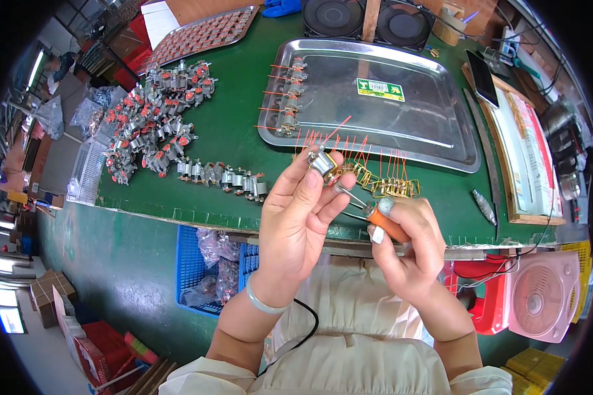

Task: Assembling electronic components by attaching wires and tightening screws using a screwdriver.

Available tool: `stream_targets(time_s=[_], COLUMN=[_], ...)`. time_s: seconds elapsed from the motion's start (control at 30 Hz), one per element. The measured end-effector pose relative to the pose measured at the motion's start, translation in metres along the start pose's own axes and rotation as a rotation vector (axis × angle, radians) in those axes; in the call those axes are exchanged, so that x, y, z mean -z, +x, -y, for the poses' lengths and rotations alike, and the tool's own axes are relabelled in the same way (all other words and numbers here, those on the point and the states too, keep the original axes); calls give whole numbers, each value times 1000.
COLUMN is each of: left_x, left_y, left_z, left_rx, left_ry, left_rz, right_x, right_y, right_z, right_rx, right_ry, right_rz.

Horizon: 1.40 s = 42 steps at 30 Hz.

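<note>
My left hand (pixel 293 227) pinches a small silver metal part with a brass-coloured frame (pixel 322 163) between thumb and fingers, and a red wire sticks up from it. My right hand (pixel 412 247), with white wrapping on its fingers, is closed round the orange handle of a screwdriver (pixel 389 225). The shaft slants up left toward my left fingertips, below the part; whether the tip touches anything I cannot tell. Just beyond my hands, several brass frames with red wires (pixel 396 187) stand in a row on the green table. Similar silver parts (pixel 224 178) line up left of my left hand.
A steel tray (pixel 408 128) lies ahead, with wired parts (pixel 290 99) along its left side. A heap of silver and red parts (pixel 155 122) sits at left, near a filled tray (pixel 204 36). At right are a phone (pixel 482 78) and papers (pixel 524 145). Below the table stands a blue crate (pixel 186 263).
</note>
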<state>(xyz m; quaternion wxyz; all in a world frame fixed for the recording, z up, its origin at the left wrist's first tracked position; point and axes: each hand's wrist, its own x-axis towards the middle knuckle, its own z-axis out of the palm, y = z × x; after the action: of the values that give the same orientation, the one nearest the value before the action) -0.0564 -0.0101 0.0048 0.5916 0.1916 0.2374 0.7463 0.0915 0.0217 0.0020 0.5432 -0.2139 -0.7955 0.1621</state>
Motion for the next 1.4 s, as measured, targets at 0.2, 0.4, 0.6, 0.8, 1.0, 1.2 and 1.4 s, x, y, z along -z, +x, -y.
stream_targets(time_s=[0.2, 0.4, 0.6, 0.8, 1.0, 1.2, 1.4], left_x=[-4, 0, -4, -1, -3, -3, 1], left_y=[1, 0, -4, -4, -5, -5, -6], left_z=[6, 3, 0, -5, -3, -1, -1], left_rx=[-64, -152, -169, -171, -122, -150, -248], left_ry=[48, 129, 178, 232, 346, 445, 586], left_rz=[-45, -38, -9, 19, 109, 18, 51], right_x=[-5, 9, 4, 16, -8, -15, -8], right_y=[-5, 6, 5, 12, 11, 11, 16], right_z=[25, 10, 11, 4, 9, 5, 3], right_rx=[-811, -1230, -1039, -1175, -794, -602, -996], right_ry=[553, 1271, 881, 1084, 602, 432, 1036], right_rz=[-30, 147, 263, 361, 114, 93, 138])
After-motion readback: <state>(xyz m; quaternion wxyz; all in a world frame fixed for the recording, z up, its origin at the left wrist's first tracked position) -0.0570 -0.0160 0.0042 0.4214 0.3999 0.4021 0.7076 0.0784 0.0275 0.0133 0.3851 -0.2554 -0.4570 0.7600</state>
